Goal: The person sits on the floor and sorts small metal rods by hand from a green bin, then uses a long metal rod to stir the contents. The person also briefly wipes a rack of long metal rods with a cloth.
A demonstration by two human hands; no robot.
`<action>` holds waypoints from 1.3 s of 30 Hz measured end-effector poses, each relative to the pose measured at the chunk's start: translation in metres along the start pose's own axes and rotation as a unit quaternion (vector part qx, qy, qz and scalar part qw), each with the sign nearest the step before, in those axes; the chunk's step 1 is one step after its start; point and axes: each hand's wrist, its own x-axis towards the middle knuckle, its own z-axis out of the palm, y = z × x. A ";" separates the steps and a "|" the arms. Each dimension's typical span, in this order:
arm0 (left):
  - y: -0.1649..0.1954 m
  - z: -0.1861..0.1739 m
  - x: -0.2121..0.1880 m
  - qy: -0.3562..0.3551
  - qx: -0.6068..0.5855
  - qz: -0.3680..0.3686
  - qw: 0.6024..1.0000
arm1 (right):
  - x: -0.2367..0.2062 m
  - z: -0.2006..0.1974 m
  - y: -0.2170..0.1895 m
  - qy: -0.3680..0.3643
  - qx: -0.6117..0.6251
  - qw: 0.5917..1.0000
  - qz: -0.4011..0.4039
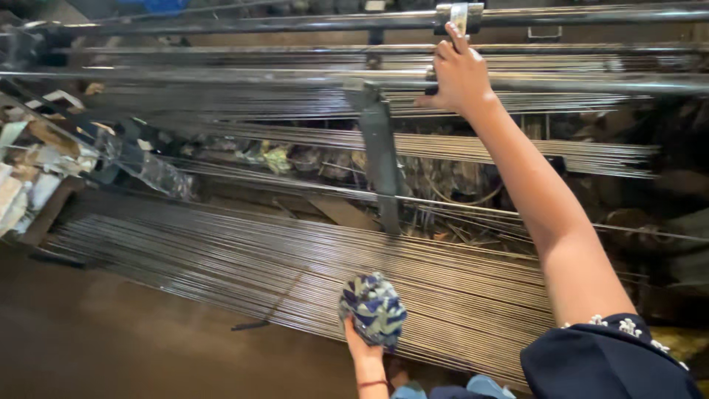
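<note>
Step in hand, as judged: wiping or rubbing down the bed of thin metal rods (295, 266) while the person steadies against the frame above.

Left hand (362, 347): low in the view, fingers (348, 329) wrapped around the underside of a wadded blue-and-white patterned cloth (373, 309). The cloth is pressed against the sloping rods, near their lower edge. A red band sits on the wrist below.

Right hand (459, 74): raised, arm at full stretch, fingers curled over a horizontal metal bar (221, 76); one finger points up to a small metal clamp (459, 15) on the rail above. The grip reads as closed on the bar.

Next move, as judged, calls for sliding the cloth along the rods with even pressure, keeping the upper hold firm.

Further layers of rods (517, 151) run behind the raised hand. A dark upright bracket (382, 155) stands between the two hands.

Containers: none seen. Crumpled scraps and wrappers (44, 159) lie well left of both hands, loose, not in any bin.
</note>
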 end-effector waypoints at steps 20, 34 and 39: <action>-0.153 0.087 -0.044 -0.062 0.096 -0.107 0.988 | -0.183 -0.110 0.185 0.003 -0.029 0.997 0.066; -0.208 0.142 -0.029 -0.169 0.135 -0.231 0.949 | -0.275 -0.119 0.162 -0.017 -0.077 0.995 0.068; -0.200 0.143 -0.037 -0.163 0.131 -0.214 0.954 | -0.360 -0.142 0.249 -0.020 -0.148 0.964 0.221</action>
